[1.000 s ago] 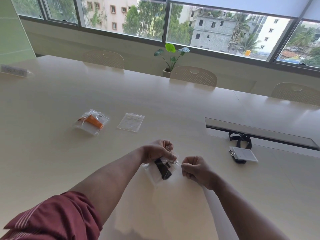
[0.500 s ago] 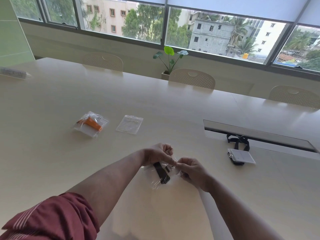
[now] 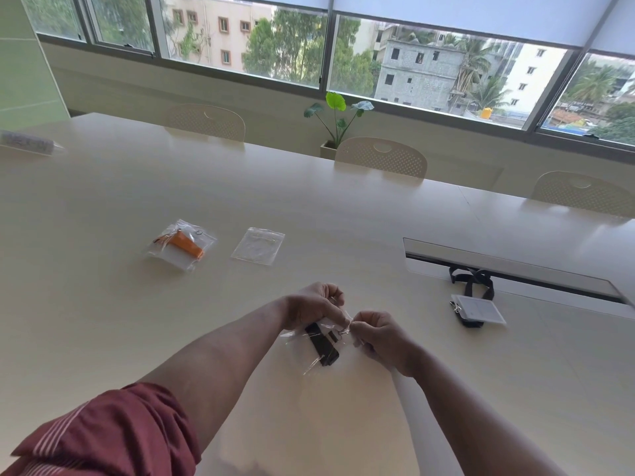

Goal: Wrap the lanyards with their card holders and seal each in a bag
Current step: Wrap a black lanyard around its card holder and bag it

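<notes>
A clear bag holding a wrapped black lanyard hangs just above the table in front of me. My left hand pinches its top edge at the left, and my right hand pinches the same edge at the right, fingertips almost touching. To the far left lies a clear bag with an orange lanyard inside. An empty clear bag lies flat beside it. At the right a loose black lanyard with its card holder rests on the table.
The long pale table has a cable slot at the right, close behind the loose lanyard. Three chairs stand along the far side, with a potted plant behind them. A clear object lies at the far left edge.
My right hand moved left along the bag's top edge to meet my left hand. The bag hangs lower and more tilted than before.
</notes>
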`<state>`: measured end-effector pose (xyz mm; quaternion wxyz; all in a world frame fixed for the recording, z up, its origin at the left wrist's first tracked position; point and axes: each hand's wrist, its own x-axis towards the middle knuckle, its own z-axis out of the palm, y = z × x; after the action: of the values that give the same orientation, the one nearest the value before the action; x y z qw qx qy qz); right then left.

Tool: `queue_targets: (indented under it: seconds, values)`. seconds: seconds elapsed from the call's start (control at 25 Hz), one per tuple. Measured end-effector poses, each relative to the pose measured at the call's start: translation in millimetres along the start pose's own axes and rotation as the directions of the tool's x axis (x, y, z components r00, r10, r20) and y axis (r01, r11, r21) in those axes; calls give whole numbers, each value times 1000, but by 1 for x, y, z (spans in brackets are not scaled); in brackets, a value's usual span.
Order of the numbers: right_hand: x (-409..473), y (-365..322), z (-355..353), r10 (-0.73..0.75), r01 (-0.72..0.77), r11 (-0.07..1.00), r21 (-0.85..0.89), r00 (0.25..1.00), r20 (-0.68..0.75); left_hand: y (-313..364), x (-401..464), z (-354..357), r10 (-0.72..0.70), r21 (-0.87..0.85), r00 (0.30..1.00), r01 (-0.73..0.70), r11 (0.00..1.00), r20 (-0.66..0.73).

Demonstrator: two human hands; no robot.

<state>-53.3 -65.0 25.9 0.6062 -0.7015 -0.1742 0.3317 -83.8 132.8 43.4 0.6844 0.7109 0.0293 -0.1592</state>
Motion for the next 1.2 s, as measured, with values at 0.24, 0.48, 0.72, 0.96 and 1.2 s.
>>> queue_targets:
  seconds: [0.24,0.48,0.72,0.96,1.2]
  values:
    - [-5,8,-4,-30,30,998,-54,1000,9,0,-2,-1,-10,-30,1000,10,999,-3]
    - [-12,11,-7,-49,44,998,-52,995,-83,2,-3,-4,-16,-51,999,18,999,29]
    - [-15,11,0,-143,126,988,-92,966,-214,17,-7,-13,-189,160,974,168,973,127]
    - [-13,11,-2,-137,147,989,25,964,-227,21,-10,-5,-280,376,949,208,903,146]
    - [-12,14,-3,-161,153,986,-69,978,-131,20,-10,-1,-248,415,961,176,893,126]
